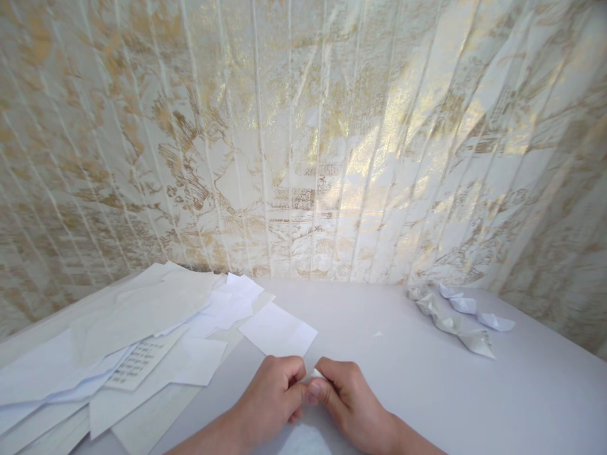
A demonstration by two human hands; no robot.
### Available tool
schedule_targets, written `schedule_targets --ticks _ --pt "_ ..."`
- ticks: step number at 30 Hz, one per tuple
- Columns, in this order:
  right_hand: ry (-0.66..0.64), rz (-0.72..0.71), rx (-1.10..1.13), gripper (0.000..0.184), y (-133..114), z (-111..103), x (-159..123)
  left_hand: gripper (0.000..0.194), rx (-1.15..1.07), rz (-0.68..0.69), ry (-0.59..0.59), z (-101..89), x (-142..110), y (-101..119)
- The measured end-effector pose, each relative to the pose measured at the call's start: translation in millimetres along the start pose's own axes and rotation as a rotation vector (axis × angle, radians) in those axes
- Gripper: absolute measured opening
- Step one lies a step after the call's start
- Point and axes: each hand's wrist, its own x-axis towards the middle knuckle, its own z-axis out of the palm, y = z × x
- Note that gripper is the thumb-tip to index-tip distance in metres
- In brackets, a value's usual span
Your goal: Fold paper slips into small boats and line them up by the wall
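Note:
My left hand [272, 395] and my right hand [348, 398] meet at the near middle of the white table [403, 379]. Both are closed, thumbs and fingers pinching a small piece of white paper [315, 374] between them. Only a sliver of that paper shows above the fingers. A loose white sheet [277, 330] lies flat just beyond the hands.
A messy pile of white sheets [118, 341], one printed with rows of text, covers the left of the table. Several small folded paper figures [462, 316] lie at the far right. A cream and gold curtain [303, 139] hangs behind the table.

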Motion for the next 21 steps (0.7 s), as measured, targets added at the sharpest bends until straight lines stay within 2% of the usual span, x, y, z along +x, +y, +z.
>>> schedule_targets --ticks 3,8,21 --pt "0.012 0.011 0.005 0.031 0.6 0.6 0.9 0.02 -0.021 0.017 -0.052 0.4 -1.0 0.3" --pt "0.09 0.028 -0.008 0.034 1.0 2.3 1.7 0.019 -0.041 0.038 -0.07 -0.1 -2.3 2.8" --pt "0.131 0.06 0.093 0.039 -0.1 2.7 3.1 0.022 -0.046 0.027 -0.019 0.2 -3.4 4.3"
